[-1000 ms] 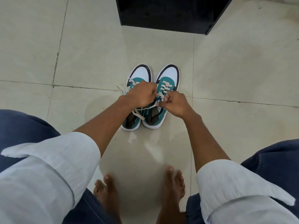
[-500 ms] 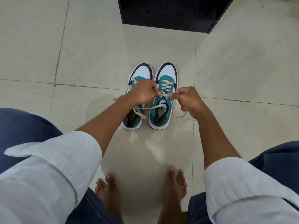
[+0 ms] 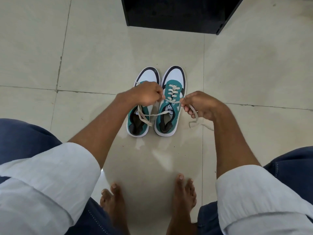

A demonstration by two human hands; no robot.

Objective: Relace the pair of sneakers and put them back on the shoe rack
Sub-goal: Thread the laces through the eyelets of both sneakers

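Observation:
Two teal and white sneakers stand side by side on the tiled floor, toes pointing away from me. The right sneaker (image 3: 171,106) has its cream lace (image 3: 172,89) threaded through most eyelets. My left hand (image 3: 147,95) pinches one end of that lace above the left sneaker (image 3: 141,122), partly covering it. My right hand (image 3: 201,106) pinches the other end to the right of the shoe, and the loose tail (image 3: 197,121) hangs to the floor. Another loose lace end (image 3: 144,118) drapes across the left sneaker.
A black shoe rack (image 3: 177,12) stands on the floor beyond the sneakers. My bare feet (image 3: 149,199) are near the bottom, between my knees in blue trousers. Pale floor tiles (image 3: 84,48) surround the shoes.
My right hand has drawn its lace end out to the right, away from the shoe, and my left hand has shifted slightly left. The lace between them is now taut.

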